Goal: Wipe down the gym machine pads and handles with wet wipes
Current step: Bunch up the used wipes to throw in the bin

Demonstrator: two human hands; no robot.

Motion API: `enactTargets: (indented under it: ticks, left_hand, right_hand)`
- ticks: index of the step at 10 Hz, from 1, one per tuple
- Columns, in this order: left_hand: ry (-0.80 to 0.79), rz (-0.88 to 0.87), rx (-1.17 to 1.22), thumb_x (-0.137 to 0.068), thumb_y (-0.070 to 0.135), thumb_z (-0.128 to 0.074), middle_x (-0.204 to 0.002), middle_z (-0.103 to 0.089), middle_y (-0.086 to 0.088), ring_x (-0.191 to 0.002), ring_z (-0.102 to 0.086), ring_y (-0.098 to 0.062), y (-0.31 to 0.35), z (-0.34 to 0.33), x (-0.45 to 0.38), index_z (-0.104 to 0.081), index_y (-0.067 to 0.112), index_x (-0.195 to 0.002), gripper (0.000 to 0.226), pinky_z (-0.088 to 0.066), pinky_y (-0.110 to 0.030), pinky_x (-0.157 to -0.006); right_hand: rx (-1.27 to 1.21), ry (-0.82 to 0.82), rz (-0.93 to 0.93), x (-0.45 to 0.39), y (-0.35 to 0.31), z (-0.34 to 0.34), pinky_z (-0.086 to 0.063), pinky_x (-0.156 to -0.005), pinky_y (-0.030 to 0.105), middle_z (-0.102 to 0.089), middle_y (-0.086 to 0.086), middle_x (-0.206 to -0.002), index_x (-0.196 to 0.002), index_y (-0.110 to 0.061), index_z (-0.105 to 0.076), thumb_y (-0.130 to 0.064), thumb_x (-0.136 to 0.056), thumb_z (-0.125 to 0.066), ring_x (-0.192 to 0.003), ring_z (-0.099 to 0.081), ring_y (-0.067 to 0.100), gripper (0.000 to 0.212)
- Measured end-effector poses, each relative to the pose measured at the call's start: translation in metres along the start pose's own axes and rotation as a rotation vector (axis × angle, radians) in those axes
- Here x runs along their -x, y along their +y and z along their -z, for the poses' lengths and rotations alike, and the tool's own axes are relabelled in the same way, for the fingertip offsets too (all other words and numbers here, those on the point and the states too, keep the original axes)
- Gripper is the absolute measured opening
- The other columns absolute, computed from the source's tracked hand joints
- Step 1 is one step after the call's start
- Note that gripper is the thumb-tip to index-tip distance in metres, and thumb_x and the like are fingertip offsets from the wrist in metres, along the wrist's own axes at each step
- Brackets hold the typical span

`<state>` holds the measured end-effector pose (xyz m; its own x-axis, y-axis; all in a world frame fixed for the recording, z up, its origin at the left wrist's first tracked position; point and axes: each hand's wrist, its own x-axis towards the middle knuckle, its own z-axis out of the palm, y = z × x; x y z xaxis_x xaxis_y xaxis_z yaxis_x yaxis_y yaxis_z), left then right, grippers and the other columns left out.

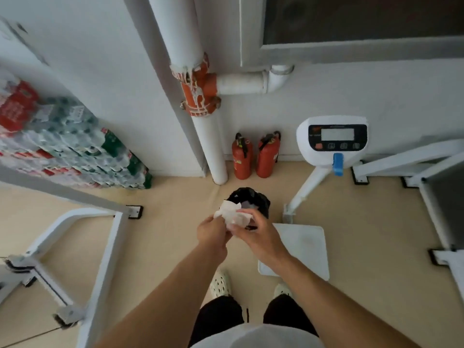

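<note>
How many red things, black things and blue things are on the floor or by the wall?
Red: 2, fire extinguisher and fire extinguisher
Black: 1, bin bag
Blue: 1, clip on the scale
Total: 4

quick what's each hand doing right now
Left hand: grips the crumpled wet wipe.
Right hand: holds the same wipe, above the black bin.
</note>
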<state>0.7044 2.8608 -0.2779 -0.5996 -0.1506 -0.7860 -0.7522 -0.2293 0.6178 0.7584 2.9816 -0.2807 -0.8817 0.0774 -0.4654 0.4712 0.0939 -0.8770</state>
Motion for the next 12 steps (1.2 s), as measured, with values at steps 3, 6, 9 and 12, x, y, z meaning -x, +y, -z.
enactTargets:
  ticks: [3, 6, 9, 12]
  left_hand:
    - [-0.295, 0.143, -0.32, -0.096, 0.041, -0.064, -0.108, -0.075, -0.009, -0.091, -0.075, -0.027, -0.012, -0.034, -0.1, -0.07, 0.013, -0.114, 0.034, -0.06, -0.034, -0.069]
    - [-0.098, 0.149, -0.393, -0.095, 0.052, -0.061, -0.115, -0.07, -0.001, -0.101, -0.071, -0.021, -0.12, -0.04, -0.261, -0.065, 0.017, -0.118, 0.042, -0.061, -0.042, -0.087]
    - [-0.01, 0.143, -0.4, -0.095, 0.047, -0.064, -0.112, -0.07, 0.001, -0.101, -0.069, -0.02, -0.181, -0.015, -0.354, -0.066, 0.019, -0.115, 0.034, -0.059, -0.043, -0.089]
    - [-0.008, 0.126, -0.413, -0.094, 0.05, -0.063, -0.112, -0.07, 0.003, -0.103, -0.068, -0.019, -0.197, 0.001, -0.356, -0.067, 0.023, -0.112, 0.033, -0.058, -0.042, -0.092]
  right_hand:
    - [-0.42, 0.42, -0.373, -0.103, 0.074, 0.004, -0.061, -0.085, 0.051, -0.077, 0.008, -0.1, -0.101, -0.021, -0.072, -0.05, -0.073, -0.08, -0.091, -0.074, 0.026, 0.041]
    - [-0.757, 0.486, -0.619, -0.231, 0.227, 0.016, -0.056, -0.073, 0.028, -0.07, 0.012, -0.114, -0.12, -0.011, -0.065, -0.017, -0.093, -0.075, -0.103, -0.069, 0.024, 0.029]
    - [-0.691, 0.509, -0.649, -0.336, 0.321, 0.002, -0.057, -0.086, 0.03, -0.067, 0.008, -0.108, -0.112, -0.012, -0.063, -0.01, -0.093, -0.075, -0.087, -0.067, 0.016, 0.022]
    - [-0.601, 0.362, -0.74, -0.352, 0.341, -0.018, -0.055, -0.092, 0.029, -0.061, 0.012, -0.119, -0.145, -0.012, -0.053, -0.006, -0.101, -0.062, -0.12, -0.064, 0.027, 0.045]
